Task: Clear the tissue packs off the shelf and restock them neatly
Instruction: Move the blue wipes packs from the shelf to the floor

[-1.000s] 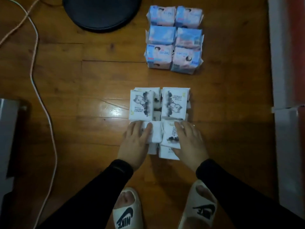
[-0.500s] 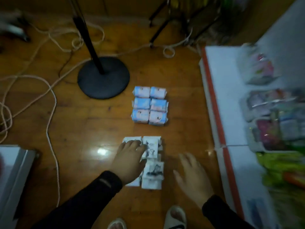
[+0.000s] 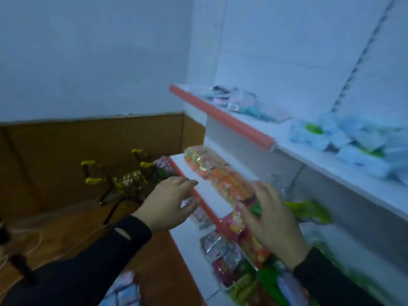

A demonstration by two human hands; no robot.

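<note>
Both hands lifted off the floor stacks; view swung up to white shelving (image 3: pixel 309 155) filling frame right. Tissue packs (image 3: pixel 353 138) piled on upper shelf, right; more (image 3: pixel 123 292) on floor, bottom centre. Left hand (image 3: pixel 167 202) and right hand (image 3: pixel 273 217) mid-frame, fingers spread, holding nothing.

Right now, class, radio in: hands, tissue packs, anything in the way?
Left hand and right hand open, empty, at the snack shelf. Tissue packs on the upper shelf, untouched. Snack bags beneath the hands.
</note>
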